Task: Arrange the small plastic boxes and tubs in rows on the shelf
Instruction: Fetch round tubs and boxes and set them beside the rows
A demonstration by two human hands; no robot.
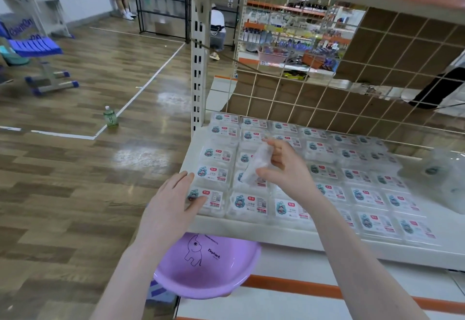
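Nearest, a purple basin (206,272) sits below the shelf (276,238). Left hand (171,201): fingers straight, thumb resting on the front corner box (208,200). Right hand (284,168): grip narrow, pinching a clear box (256,166) tilted on edge above the rows of labelled boxes (372,193). Behind, a wire grid (352,88); clear tubs (445,176) far right.

Single head-worn wide-angle view, looking forward and down, close over the shelf (276,238) front
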